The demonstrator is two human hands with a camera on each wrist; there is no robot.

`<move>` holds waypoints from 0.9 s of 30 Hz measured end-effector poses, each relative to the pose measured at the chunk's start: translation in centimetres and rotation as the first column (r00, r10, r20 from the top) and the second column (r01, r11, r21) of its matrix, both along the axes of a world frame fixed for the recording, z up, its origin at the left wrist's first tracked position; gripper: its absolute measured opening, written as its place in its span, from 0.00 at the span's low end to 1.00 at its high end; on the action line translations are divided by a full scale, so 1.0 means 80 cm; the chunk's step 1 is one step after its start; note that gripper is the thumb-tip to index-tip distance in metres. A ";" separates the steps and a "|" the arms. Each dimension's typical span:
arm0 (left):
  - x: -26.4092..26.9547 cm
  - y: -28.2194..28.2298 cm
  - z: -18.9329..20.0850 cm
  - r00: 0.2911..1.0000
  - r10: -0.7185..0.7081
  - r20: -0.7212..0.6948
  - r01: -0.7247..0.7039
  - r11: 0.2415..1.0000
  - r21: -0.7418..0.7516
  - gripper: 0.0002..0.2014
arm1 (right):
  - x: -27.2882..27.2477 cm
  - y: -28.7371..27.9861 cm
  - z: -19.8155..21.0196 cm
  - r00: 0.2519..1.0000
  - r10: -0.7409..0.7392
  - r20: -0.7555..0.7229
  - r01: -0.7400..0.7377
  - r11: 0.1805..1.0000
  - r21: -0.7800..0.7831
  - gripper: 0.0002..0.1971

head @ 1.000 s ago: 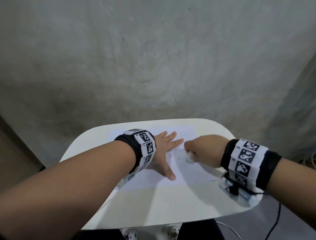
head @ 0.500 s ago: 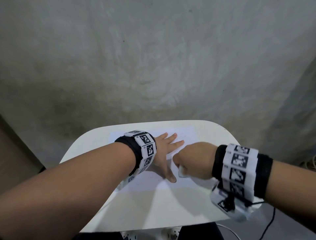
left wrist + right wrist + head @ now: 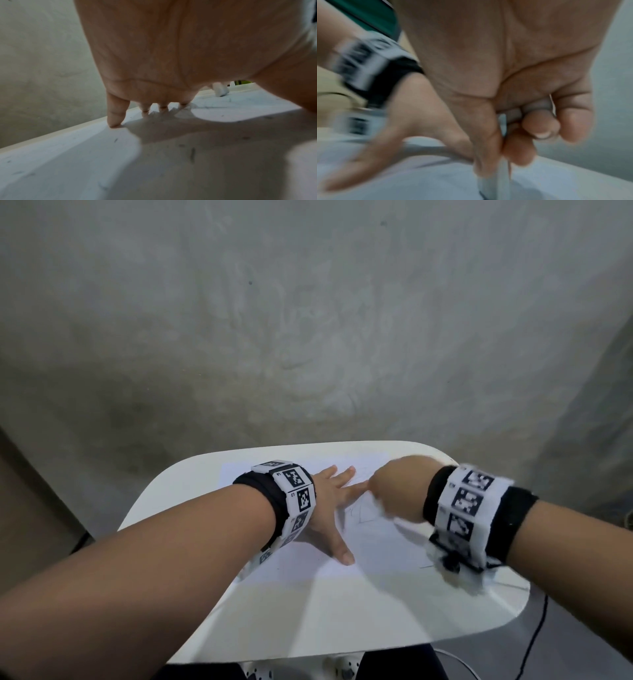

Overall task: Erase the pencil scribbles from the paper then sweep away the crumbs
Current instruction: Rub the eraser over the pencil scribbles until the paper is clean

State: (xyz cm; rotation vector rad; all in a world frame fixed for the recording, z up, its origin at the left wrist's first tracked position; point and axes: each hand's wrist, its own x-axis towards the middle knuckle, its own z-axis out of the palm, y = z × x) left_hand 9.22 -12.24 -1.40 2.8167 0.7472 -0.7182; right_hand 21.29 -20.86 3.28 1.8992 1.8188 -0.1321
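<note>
A white sheet of paper [image 3: 383, 546] lies on the small white table [image 3: 342, 618], with faint pencil scribbles [image 3: 359, 513] near its middle. My left hand [image 3: 329, 508] lies flat on the paper's left part, fingers spread and straight; the left wrist view shows its fingertips [image 3: 114, 120] pressing down. My right hand [image 3: 394, 491] is blurred with motion just right of the left fingers. It pinches a white eraser [image 3: 502, 174] between thumb and fingers, its tip on the paper. The eraser [image 3: 220, 90] also shows beyond the left palm. Small dark crumbs [image 3: 192, 154] lie on the sheet.
A grey concrete wall [image 3: 308, 320] rises behind the table. A black cable [image 3: 534, 642] hangs off the table's right front. The table's front half [image 3: 342, 618] is bare white surface.
My right hand with the eraser moved left and toward me, then swung back up and right across the scribbles. The left hand kept still on the paper.
</note>
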 end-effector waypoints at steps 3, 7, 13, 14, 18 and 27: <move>0.002 -0.001 0.000 1.000 -0.004 0.000 0.004 1.000 0.004 0.63 | -0.020 -0.012 -0.006 0.990 0.094 -0.103 -0.097 0.995 -0.023 0.10; -0.002 0.001 -0.001 1.000 0.008 0.003 -0.008 1.000 -0.001 0.62 | 0.024 0.008 0.002 0.997 -0.075 -0.021 0.076 0.997 0.026 0.12; 0.000 -0.002 0.000 1.000 0.003 0.002 -0.002 1.000 -0.001 0.62 | -0.001 -0.003 -0.004 0.994 0.008 -0.112 -0.010 1.000 -0.018 0.08; -0.001 -0.001 0.000 1.000 0.011 -0.002 -0.011 1.000 -0.007 0.63 | 0.013 0.006 0.000 0.995 -0.057 -0.083 0.057 0.998 -0.001 0.11; -0.001 -0.003 0.004 1.000 0.010 0.000 -0.010 1.000 0.000 0.63 | 0.000 0.007 -0.003 0.999 0.024 -0.034 -0.023 0.999 0.030 0.13; -0.002 -0.006 0.007 1.000 0.020 0.011 -0.020 1.000 -0.010 0.63 | -0.005 0.013 -0.007 0.999 0.050 0.006 -0.050 0.999 0.017 0.13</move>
